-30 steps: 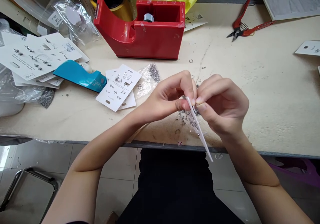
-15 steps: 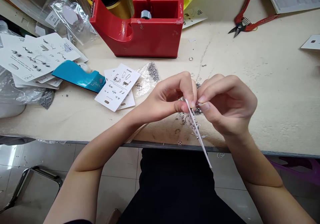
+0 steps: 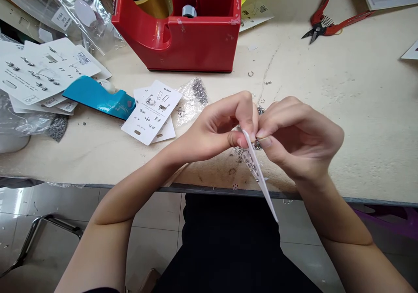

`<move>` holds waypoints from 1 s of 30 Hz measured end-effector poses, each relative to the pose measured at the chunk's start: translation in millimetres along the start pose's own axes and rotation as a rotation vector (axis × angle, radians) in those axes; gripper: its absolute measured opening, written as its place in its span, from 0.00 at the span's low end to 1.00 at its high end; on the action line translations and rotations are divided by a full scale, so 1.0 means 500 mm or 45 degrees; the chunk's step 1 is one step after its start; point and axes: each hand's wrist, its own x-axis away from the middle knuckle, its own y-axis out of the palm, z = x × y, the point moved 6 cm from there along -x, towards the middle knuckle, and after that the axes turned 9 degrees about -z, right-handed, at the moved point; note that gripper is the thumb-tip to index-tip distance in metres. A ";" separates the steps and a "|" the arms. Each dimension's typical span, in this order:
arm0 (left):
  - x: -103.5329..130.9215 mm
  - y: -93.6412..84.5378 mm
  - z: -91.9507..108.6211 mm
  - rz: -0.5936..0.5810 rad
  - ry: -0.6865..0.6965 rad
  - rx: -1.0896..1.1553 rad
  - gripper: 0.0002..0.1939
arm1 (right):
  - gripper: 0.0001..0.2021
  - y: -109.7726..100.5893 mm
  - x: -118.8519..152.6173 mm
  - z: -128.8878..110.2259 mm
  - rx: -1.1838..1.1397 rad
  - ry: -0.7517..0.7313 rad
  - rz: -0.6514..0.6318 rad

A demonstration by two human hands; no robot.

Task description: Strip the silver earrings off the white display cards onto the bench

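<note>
A white card (image 3: pixel 264 184) with small metal pieces on its left face hangs steeply tilted over the table's front edge. My left hand (image 3: pixel 225 127) pinches its top end between thumb and fingers. Right beside it, at the back face of the card, the thumb and index finger of my right hand (image 3: pixel 294 138) are pressed together; whatever they hold is too small to make out. Beneath the hands lies a pile of small metal pieces (image 3: pixel 240 153), partly hidden by them.
A red tape dispenser (image 3: pixel 196 45) stands behind the hands. To the left are a blue dispenser (image 3: pixel 99 98), white cards (image 3: pixel 152 114), a larger card stack (image 3: pixel 39 73) and a plastic bag of metal bits (image 3: pixel 192 99). Red-handled pliers (image 3: pixel 321 26) lie at the back right.
The card has turned slightly, showing more of its left face. My right hand has shifted a little to the right. The view has moved slightly, so the table items sit higher.
</note>
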 end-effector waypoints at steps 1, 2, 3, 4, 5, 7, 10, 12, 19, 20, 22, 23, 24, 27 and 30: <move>0.000 -0.001 -0.002 0.001 -0.014 -0.002 0.22 | 0.08 0.000 0.000 -0.002 0.030 -0.026 -0.010; 0.000 -0.002 -0.003 -0.004 -0.027 -0.007 0.21 | 0.09 0.001 0.000 -0.005 0.064 -0.058 -0.019; -0.001 -0.003 -0.005 -0.012 -0.035 -0.013 0.21 | 0.10 0.002 -0.001 -0.007 0.098 -0.080 -0.027; -0.001 -0.003 -0.005 -0.019 -0.031 -0.024 0.20 | 0.10 0.002 -0.001 -0.009 0.128 -0.092 -0.035; -0.002 -0.004 -0.004 -0.025 -0.020 -0.043 0.20 | 0.11 0.003 -0.001 -0.010 0.150 -0.098 -0.039; -0.003 -0.007 -0.001 -0.029 0.013 -0.114 0.20 | 0.11 0.004 -0.001 -0.011 0.158 -0.112 -0.039; -0.002 -0.012 0.004 0.008 0.056 -0.270 0.21 | 0.09 0.006 -0.001 -0.013 0.128 -0.126 -0.030; 0.000 -0.015 0.005 0.050 0.083 -0.363 0.22 | 0.09 0.006 -0.001 -0.010 0.109 -0.086 -0.027; 0.004 -0.007 -0.002 0.079 0.115 -0.404 0.24 | 0.12 0.008 -0.001 -0.012 0.058 -0.087 -0.055; 0.004 -0.005 -0.001 0.084 0.117 -0.370 0.24 | 0.12 0.007 -0.001 -0.012 0.047 -0.089 -0.059; 0.004 -0.003 0.000 0.098 0.111 -0.303 0.25 | 0.13 0.007 0.001 -0.010 0.038 -0.094 -0.068; 0.003 -0.003 0.000 0.103 0.096 -0.280 0.26 | 0.14 0.006 0.002 -0.009 0.043 -0.093 -0.071; 0.003 -0.003 -0.001 0.109 0.072 -0.267 0.26 | 0.14 0.007 0.003 -0.008 0.053 -0.090 -0.076; 0.004 -0.004 -0.010 0.131 -0.035 -0.291 0.28 | 0.15 0.009 0.005 -0.007 0.090 -0.096 -0.074; 0.006 -0.007 -0.016 0.151 -0.085 -0.371 0.29 | 0.15 0.011 0.007 -0.008 0.136 -0.133 -0.056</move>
